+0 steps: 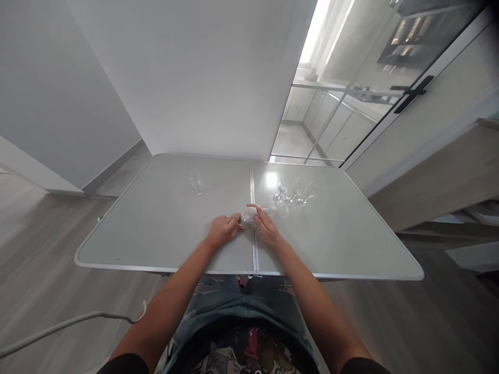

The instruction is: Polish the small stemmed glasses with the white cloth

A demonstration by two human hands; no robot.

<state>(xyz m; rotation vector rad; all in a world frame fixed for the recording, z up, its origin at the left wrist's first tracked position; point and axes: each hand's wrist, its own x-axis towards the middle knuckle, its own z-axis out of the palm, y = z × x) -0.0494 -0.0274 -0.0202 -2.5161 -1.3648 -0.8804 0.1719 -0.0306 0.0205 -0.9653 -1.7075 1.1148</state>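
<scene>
From my remote seat, the largest thing I see is the pale wall (187,78) behind the work area. Next comes the grey table (148,223) with a light metal rim, split by a metal seam (255,254) running away from the wearer. Beyond its far right part I have a glazed door (331,109) with a dark handle (414,94). The wearer's ripped blue jeans (234,298) are just below the near edge, and a pale cable (74,322) with a curled end crosses the lower left of my view.

My left hand (224,230) and right hand (266,227) meet near the table's middle, at the seam. Between them is a clear glass (247,219). The left fingers are closed on its left side; the right thumb and fingers hold the other side, with one right finger extended. Something whitish lies by the right fingers, too blurred for me to name. I cannot tell whether the held glass touches the table.

On the right half, toward the far side, three clear stemmed glasses (291,199) are grouped close together, apparently upright. Well apart from them, on the left half, I make out one faint transparent glass (197,184); its exact shape is hard to read.
</scene>
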